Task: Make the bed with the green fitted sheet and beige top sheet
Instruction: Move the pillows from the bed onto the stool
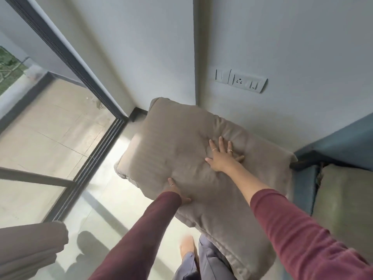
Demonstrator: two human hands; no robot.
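The pillow (181,158) lies under the right hand's fingers (221,144); the left hand (178,191) holds its near edge, the bed (343,199) to the right.

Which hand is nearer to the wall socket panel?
Right. The right hand presses flat on the beige pillow below the socket panel; the left hand grips the pillow's near edge, farther away.

beige pillow (181,158) | plump, creased (tilted) | held off floor beside bed corner (341,199)

Soft daylight enters through the glass door (50,122), glaring on the floor (113,199); wide-angle edges bend, slightly blurred.
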